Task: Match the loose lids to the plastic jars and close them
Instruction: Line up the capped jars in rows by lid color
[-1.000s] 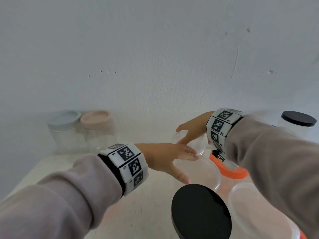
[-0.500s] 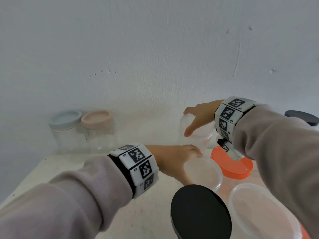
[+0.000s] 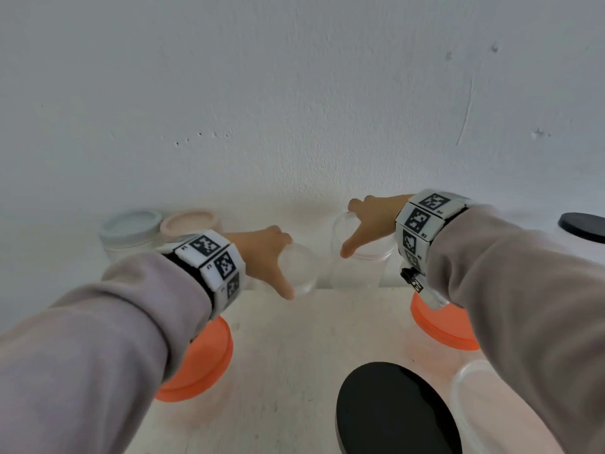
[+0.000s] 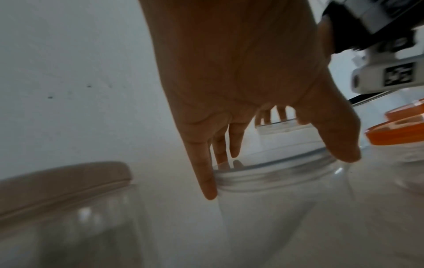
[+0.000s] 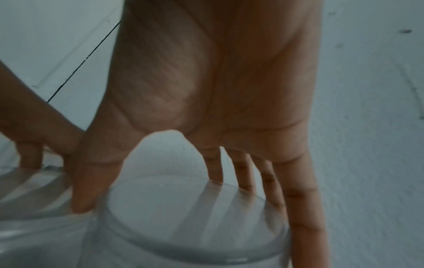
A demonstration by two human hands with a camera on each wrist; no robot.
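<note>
Sitting nearest, just this side of the right hand's sleeve, is a black lid (image 3: 394,411) on a jar, with an open clear tub (image 3: 471,398) beside it under that sleeve. An orange lid (image 3: 203,358) peeks out beneath the left forearm, another orange lid (image 3: 442,326) below the right wrist. Further out, the left hand (image 3: 262,257) caps an open clear jar (image 4: 275,195), thumb on one side of the threaded neck, fingers down the other: it grips the rim from above. Just to its right, the right hand (image 3: 373,221) clamps the top of a second clear jar (image 3: 360,267), thumb and fingers spread around a transparent lid (image 5: 190,214). Left of the left hand, against the wall, stand two closed jars, one with a pale blue lid (image 3: 131,222), one with a beige lid (image 3: 190,222). Far right, past the right arm, another black lid (image 3: 582,226)
</note>
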